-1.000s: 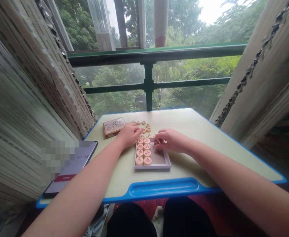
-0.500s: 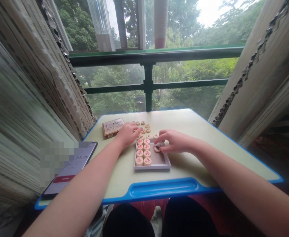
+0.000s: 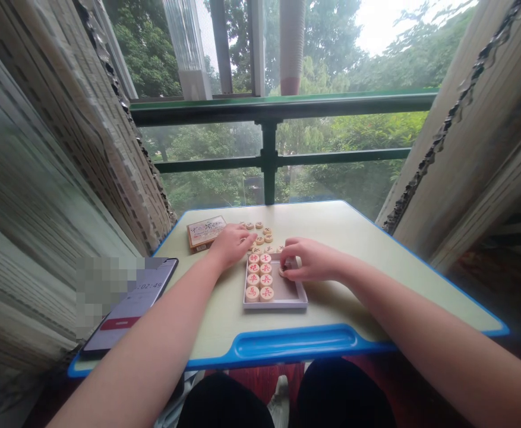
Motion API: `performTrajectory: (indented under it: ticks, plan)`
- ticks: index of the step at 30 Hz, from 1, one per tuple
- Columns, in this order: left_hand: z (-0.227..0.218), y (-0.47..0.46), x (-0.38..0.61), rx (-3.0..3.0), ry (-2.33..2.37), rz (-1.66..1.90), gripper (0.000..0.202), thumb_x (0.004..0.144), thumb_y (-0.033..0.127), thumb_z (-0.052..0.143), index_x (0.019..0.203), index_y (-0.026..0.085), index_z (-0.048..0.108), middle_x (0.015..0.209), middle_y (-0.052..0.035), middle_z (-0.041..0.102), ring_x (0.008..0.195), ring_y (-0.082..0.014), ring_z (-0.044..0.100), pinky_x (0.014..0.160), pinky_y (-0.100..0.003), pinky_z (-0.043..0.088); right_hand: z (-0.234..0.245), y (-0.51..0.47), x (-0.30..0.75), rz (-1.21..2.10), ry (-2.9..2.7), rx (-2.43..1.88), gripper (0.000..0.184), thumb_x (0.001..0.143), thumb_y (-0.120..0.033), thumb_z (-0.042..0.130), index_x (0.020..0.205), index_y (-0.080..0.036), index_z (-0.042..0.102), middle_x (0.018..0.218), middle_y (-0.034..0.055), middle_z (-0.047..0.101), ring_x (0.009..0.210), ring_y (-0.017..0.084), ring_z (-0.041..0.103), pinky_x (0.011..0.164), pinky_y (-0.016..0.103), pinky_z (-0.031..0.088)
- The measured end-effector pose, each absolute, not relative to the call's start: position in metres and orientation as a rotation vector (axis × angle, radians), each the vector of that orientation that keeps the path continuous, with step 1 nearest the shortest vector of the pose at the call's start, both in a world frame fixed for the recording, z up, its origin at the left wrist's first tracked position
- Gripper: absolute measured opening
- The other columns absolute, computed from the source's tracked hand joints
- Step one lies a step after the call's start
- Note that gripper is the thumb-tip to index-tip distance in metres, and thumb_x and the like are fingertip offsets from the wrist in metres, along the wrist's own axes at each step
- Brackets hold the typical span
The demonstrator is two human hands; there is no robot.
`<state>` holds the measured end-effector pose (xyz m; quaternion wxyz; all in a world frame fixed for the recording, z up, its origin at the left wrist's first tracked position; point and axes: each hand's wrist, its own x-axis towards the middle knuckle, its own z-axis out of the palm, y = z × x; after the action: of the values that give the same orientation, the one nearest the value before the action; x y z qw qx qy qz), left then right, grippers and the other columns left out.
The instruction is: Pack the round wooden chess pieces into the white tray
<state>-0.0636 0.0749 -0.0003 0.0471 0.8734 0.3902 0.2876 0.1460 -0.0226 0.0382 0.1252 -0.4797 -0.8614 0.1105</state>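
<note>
A shallow white box tray [image 3: 303, 297] holds Chinese chess pieces [image 3: 266, 279] with red characters, stacked or laid in two columns along its left side. My right hand [image 3: 310, 259] reaches into the tray's right part, thumb and fingers closed round a dark-marked Chinese chess piece [image 3: 282, 271], mostly covered by the fingers. My left hand [image 3: 232, 245] lies just beyond the tray's upper left corner, fingers stretched out beside loose wooden pieces [image 3: 268, 238]. Some of those pieces are hidden behind it.
A printed cardboard box [image 3: 202, 233] lies at the table's back left, close to my left hand. On the left edge rests a phone [image 3: 130, 309] showing a timer. The pale table [image 3: 358, 238] has a blue rim and a blue front groove [image 3: 296, 340]. Curtains flank both sides.
My right hand's fingers have come down further over the dark-marked piece, covering more of it. My left hand stays by the loose pieces. The whole view has shifted slightly.
</note>
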Motion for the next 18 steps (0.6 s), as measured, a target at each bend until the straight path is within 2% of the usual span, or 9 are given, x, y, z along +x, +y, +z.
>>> performTrajectory:
  ticks: [5, 10, 18]
  plan:
    - [0.001, 0.074, -0.061, 2.62, 1.103, 0.885, 0.04, 0.083, 0.044, 0.042, 0.073, 0.019, 0.072, 0.09, -0.0074, 0.067, 0.091, -0.0222, 0.056, 0.086, -0.036, 0.042, 0.036, -0.018, 0.15, 0.188, -2.468, -1.453, 0.014, 0.07, -0.026, 0.061, 0.081, -0.019, 0.065, 0.078, 0.0039, 0.056, 0.074, 0.016, 0.051, 0.064, 0.025, 0.038]
    - [0.005, 0.069, -0.058, 2.576, 1.04, 0.92, 0.039, 0.082, 0.044, 0.044, 0.079, 0.018, 0.073, 0.092, -0.0072, 0.067, 0.093, -0.0218, 0.056, 0.088, -0.035, 0.042, 0.036, -0.017, 0.15, 0.233, -2.516, -1.401, 0.019, 0.072, -0.024, 0.058, 0.088, -0.02, 0.068, 0.078, 0.0038, 0.055, 0.072, 0.015, 0.051, 0.065, 0.025, 0.038]
    - [0.012, 0.054, -0.05, 2.569, 0.908, 0.902, 0.034, 0.08, 0.044, 0.05, 0.076, 0.018, 0.072, 0.09, -0.0072, 0.067, 0.091, -0.0209, 0.057, 0.086, -0.033, 0.041, 0.034, -0.015, 0.149, 0.146, -2.454, -1.548, 0.012, 0.066, -0.028, 0.062, 0.073, -0.018, 0.062, 0.08, 0.0045, 0.058, 0.077, 0.017, 0.051, 0.064, 0.025, 0.037]
